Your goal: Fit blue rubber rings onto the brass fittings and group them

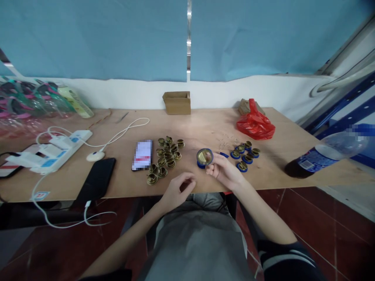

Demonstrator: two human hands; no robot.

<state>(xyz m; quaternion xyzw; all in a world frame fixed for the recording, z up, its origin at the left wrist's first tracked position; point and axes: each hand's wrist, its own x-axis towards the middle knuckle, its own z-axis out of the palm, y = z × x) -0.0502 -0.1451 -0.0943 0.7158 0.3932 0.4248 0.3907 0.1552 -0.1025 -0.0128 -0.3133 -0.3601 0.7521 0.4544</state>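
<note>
My right hand (224,170) pinches a round gold-coloured metal piece with a blue rim (204,157), tilted so its shiny face shows. My left hand (178,191) is at the table's front edge, its fingers curled towards the thumb, with nothing visible in them. Left of the held piece lies a cluster of several round brass-coloured pieces (166,154) with raised middles. Several similar pieces with blue rims (247,158) stand to the right of my right hand. Between them and the hand is a small blue strip (224,155), partly hidden by the fingers.
On the wooden table (202,125) lie a lit phone (142,155), a dark phone (98,177) and a white power strip (63,150) with cables. Behind are a cardboard box (177,104) and red plastic bag (255,124). A cola bottle (318,158) lies right; clear bottles (35,103) stand left.
</note>
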